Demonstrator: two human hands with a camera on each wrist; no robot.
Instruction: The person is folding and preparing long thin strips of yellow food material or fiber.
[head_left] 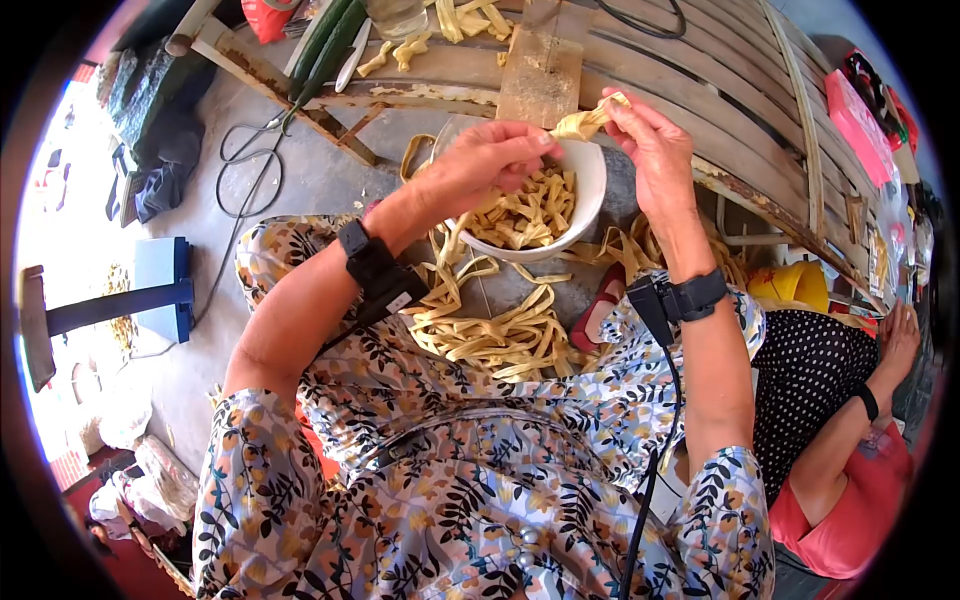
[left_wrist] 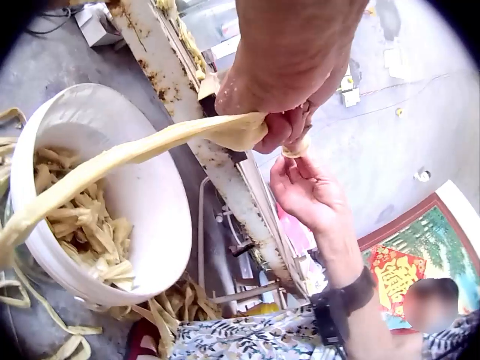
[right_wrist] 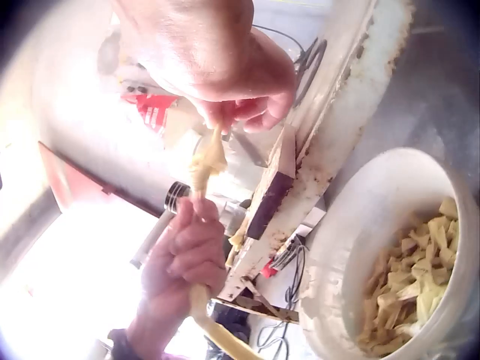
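A soft yellow strip, like tofu skin (head_left: 582, 125), is stretched between both hands with a twisted, knot-like bunch in it. My left hand (head_left: 490, 160) curls round the strip, whose long tail (left_wrist: 127, 150) trails down past the bucket in the left wrist view. My right hand (head_left: 655, 145) pinches the other end between thumb and fingers, as the right wrist view shows above the bunch (right_wrist: 208, 163). Just below the hands stands a white bucket (left_wrist: 166, 232), partly filled with short knotted yellow pieces (head_left: 530, 215).
Long loose yellow strips (head_left: 490, 335) lie in a heap between the legs. Ahead is a slatted bench (head_left: 690, 80) with a rusty edge, bearing a wooden block (head_left: 540, 85) and several yellow pieces. A cable (head_left: 255, 170) crosses the floor at left. Another person (head_left: 840, 470) sits at right.
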